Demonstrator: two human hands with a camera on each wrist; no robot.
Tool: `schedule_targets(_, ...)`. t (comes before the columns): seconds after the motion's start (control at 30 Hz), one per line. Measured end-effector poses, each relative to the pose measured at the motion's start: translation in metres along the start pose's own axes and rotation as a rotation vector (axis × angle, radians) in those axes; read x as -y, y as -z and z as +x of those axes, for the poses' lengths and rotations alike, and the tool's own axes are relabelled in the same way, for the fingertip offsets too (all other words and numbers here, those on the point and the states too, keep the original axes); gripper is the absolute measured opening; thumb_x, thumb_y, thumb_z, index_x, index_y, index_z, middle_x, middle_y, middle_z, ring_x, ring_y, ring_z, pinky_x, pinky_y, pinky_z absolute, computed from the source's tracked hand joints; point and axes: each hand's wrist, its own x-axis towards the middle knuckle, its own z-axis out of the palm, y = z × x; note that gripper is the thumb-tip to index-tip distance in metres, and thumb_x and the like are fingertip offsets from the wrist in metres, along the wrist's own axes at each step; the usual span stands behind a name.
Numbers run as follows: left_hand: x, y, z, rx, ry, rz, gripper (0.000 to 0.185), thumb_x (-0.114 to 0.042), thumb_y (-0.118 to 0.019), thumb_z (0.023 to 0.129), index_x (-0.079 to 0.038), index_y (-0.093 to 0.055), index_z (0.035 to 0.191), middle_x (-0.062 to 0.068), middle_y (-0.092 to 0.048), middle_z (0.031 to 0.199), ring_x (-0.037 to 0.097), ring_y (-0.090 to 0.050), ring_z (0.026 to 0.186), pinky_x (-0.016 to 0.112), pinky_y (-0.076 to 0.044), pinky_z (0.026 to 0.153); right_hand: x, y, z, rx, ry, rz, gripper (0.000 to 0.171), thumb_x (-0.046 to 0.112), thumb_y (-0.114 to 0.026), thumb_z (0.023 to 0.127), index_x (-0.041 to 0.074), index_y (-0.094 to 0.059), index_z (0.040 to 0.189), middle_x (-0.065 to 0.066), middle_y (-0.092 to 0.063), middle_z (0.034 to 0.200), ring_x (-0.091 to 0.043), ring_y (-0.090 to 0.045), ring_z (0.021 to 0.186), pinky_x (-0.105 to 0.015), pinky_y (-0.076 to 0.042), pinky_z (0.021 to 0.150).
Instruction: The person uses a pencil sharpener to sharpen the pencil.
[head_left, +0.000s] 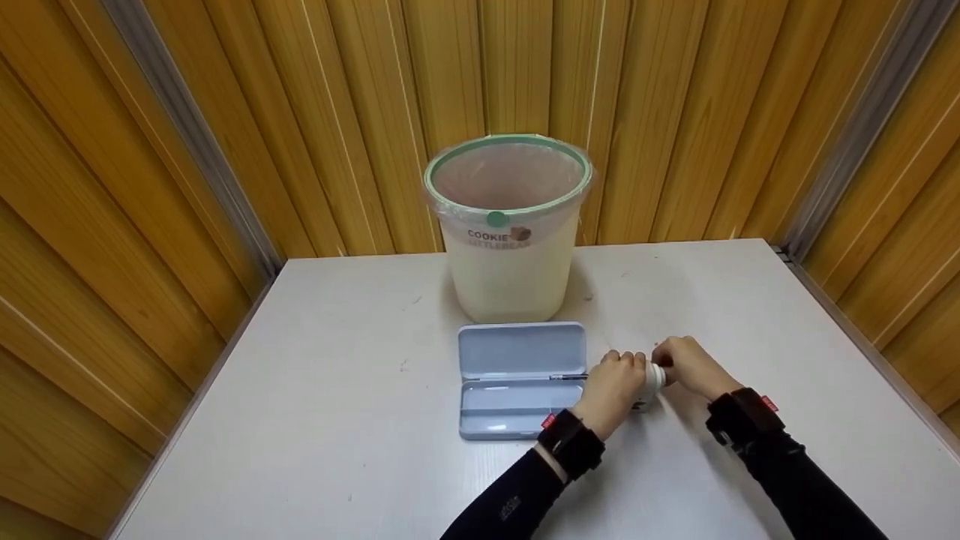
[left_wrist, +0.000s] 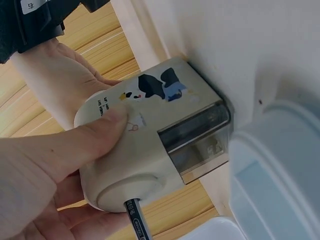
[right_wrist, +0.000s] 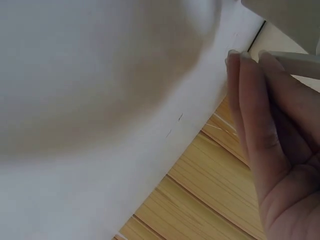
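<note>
My left hand [head_left: 615,386] grips a cream pencil sharpener [left_wrist: 150,115] with cow-print pictures, its thumb across the printed side. A dark pencil [left_wrist: 137,220] sticks out of the round front hole; in the head view the pencil [head_left: 568,377] points left over the case. A see-through shavings drawer [left_wrist: 197,145] shows on the sharpener. At the opposite end, my right hand [head_left: 694,367] pinches a pale, flat part like a crank handle [right_wrist: 300,65], thumb and fingertips together. Much of the sharpener is hidden behind the left hand in the head view.
An open blue pencil case [head_left: 521,349] lies left of the hands, its lid folded back. Behind it stands a cream waste bin [head_left: 514,281] with a green rim and a plastic liner. Wood-patterned walls [head_left: 360,135] enclose the white table [head_left: 337,390].
</note>
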Motion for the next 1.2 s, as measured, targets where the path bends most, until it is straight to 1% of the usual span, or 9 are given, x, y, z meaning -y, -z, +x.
schedule_targets(0.23,-0.001,-0.001,-0.002,-0.039,0.013,0.026,0.021,-0.019,-0.067,0.087,-0.018,-0.069,0.108,-0.009,-0.069,0.09,0.005,-0.059,0.075,0.015,-0.05,0.056,0.001,-0.003,-0.005,-0.006,0.015,0.013,0.008,-0.009,-0.07,0.075,-0.002,-0.071,0.071,-0.007,-0.068,0.067,-0.008,-0.053,0.059,-0.019,-0.045,0.054)
schedule_targets(0.33,-0.003,0.0,-0.003,-0.04,0.019,0.03,0.021,-0.019,-0.065,0.089,-0.018,-0.069,0.109,-0.008,-0.07,0.089,0.006,-0.059,0.074,0.015,-0.049,0.057,0.001,-0.004,-0.008,0.005,0.007,0.037,0.009,-0.011,-0.069,0.076,-0.003,-0.072,0.073,-0.009,-0.07,0.068,-0.01,-0.056,0.059,-0.019,-0.047,0.053)
schedule_targets(0.5,-0.003,0.002,-0.005,-0.04,0.021,0.043,0.021,-0.019,-0.065,0.088,-0.018,-0.069,0.109,-0.008,-0.07,0.088,0.006,-0.059,0.074,0.014,-0.049,0.059,0.002,-0.008,-0.013,0.023,-0.006,0.045,0.008,-0.011,-0.07,0.075,-0.004,-0.072,0.074,-0.011,-0.071,0.069,-0.01,-0.058,0.059,-0.02,-0.048,0.053)
schedule_targets(0.6,-0.003,0.001,-0.005,-0.064,0.021,0.063,0.019,-0.019,-0.065,0.088,-0.018,-0.069,0.107,-0.008,-0.07,0.087,0.006,-0.058,0.074,0.014,-0.049,0.06,0.002,-0.01,-0.015,0.011,-0.011,0.049,0.008,-0.01,-0.071,0.074,-0.002,-0.071,0.072,-0.011,-0.071,0.069,-0.009,-0.057,0.059,-0.02,-0.048,0.053)
schedule_targets(0.7,-0.002,0.0,-0.005,-0.075,0.026,0.073,0.019,-0.02,-0.066,0.087,-0.019,-0.069,0.107,-0.009,-0.07,0.087,0.006,-0.058,0.075,0.014,-0.049,0.061,0.002,-0.011,-0.019,-0.008,0.003,0.037,0.009,-0.01,-0.071,0.072,-0.002,-0.069,0.069,-0.011,-0.07,0.066,-0.007,-0.054,0.057,-0.02,-0.047,0.053)
schedule_targets(0.77,-0.002,-0.001,-0.005,-0.07,0.029,0.071,0.021,-0.02,-0.066,0.087,-0.018,-0.069,0.108,-0.008,-0.07,0.088,0.006,-0.058,0.075,0.014,-0.05,0.062,0.002,-0.013,-0.021,-0.025,0.015,0.016,0.011,-0.011,-0.071,0.069,-0.001,-0.069,0.067,-0.01,-0.069,0.065,-0.006,-0.053,0.056,-0.02,-0.046,0.053)
schedule_targets(0.87,-0.003,-0.002,-0.005,-0.055,0.031,0.071,0.023,-0.02,-0.067,0.087,-0.018,-0.069,0.11,-0.008,-0.07,0.088,0.006,-0.059,0.076,0.014,-0.049,0.063,0.003,-0.013,-0.023,-0.039,0.03,-0.011,0.011,-0.011,-0.072,0.068,-0.001,-0.068,0.066,-0.008,-0.068,0.063,-0.004,-0.05,0.056,-0.02,-0.044,0.052)
schedule_targets(1.03,-0.004,-0.002,-0.005,-0.045,0.049,0.058,0.025,-0.02,-0.068,0.086,-0.019,-0.069,0.111,-0.008,-0.07,0.09,0.006,-0.058,0.076,0.014,-0.049,0.062,0.005,-0.014,-0.025,-0.048,0.049,-0.03,0.013,-0.011,-0.071,0.067,0.001,-0.067,0.065,-0.006,-0.067,0.062,-0.003,-0.048,0.056,-0.02,-0.043,0.053)
schedule_targets(1.2,-0.004,-0.001,-0.004,-0.035,0.052,0.053,0.027,-0.02,-0.071,0.083,-0.019,-0.068,0.11,-0.007,-0.07,0.09,0.006,-0.059,0.077,0.013,-0.049,0.064,0.007,-0.014,-0.027,-0.051,0.043,-0.041,0.014,-0.01,-0.072,0.068,0.002,-0.066,0.064,-0.005,-0.066,0.061,-0.004,-0.048,0.055,-0.02,-0.043,0.052)
